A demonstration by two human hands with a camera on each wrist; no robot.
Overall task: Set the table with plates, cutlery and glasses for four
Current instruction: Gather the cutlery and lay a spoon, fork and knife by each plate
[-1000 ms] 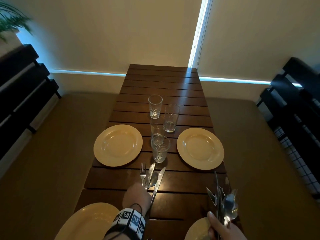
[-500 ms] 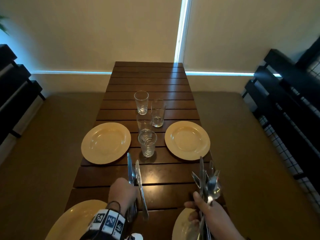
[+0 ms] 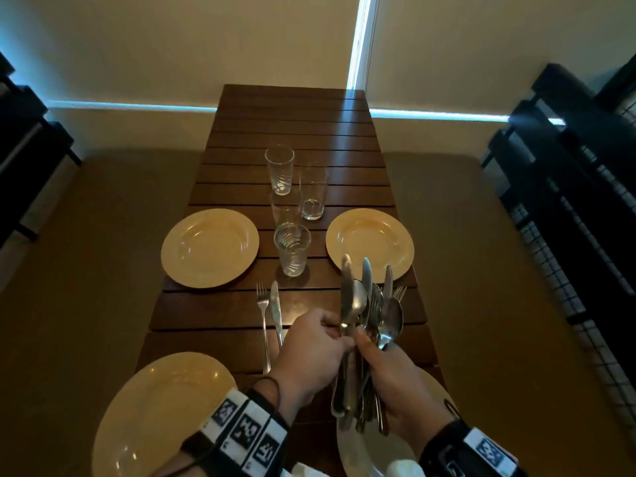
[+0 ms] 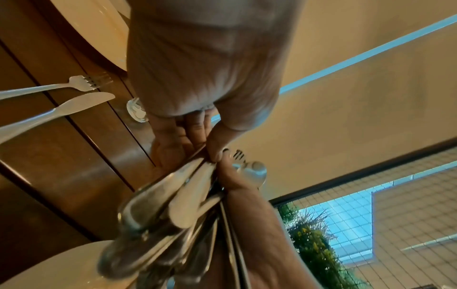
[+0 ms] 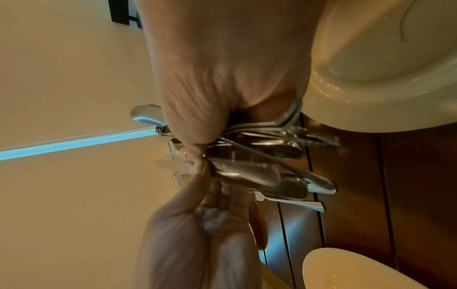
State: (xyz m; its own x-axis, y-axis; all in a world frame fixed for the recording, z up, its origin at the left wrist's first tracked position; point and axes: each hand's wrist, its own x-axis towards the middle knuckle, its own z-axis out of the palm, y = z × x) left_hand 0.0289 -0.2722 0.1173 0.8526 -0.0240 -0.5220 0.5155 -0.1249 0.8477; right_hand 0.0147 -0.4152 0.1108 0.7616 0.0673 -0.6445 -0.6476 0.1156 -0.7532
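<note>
My right hand [image 3: 373,352] grips a cutlery bundle [image 3: 366,315] of several knives, forks and spoons, upright above the near right plate [image 3: 358,452]. My left hand [image 3: 339,333] pinches the left side of that bundle, at a knife's handle. In the left wrist view its thumb and fingers [image 4: 212,150] close on the handles. A fork [image 3: 263,321] and a knife [image 3: 276,311] lie side by side on the brown slatted table [image 3: 220,311], between the near left plate [image 3: 161,414] and the far left plate [image 3: 210,247]. The far right plate [image 3: 370,242] lies behind the bundle.
Several glasses [image 3: 292,249] stand clustered along the table's middle line between the far plates. Dark benches [image 3: 568,187] flank both sides, and tan cushions run along the table's long edges. The far half of the table is bare wood.
The fork and knife that my left hand held now lie on the table. That hand has moved right onto the bundle, which my right hand has brought up and toward the middle.
</note>
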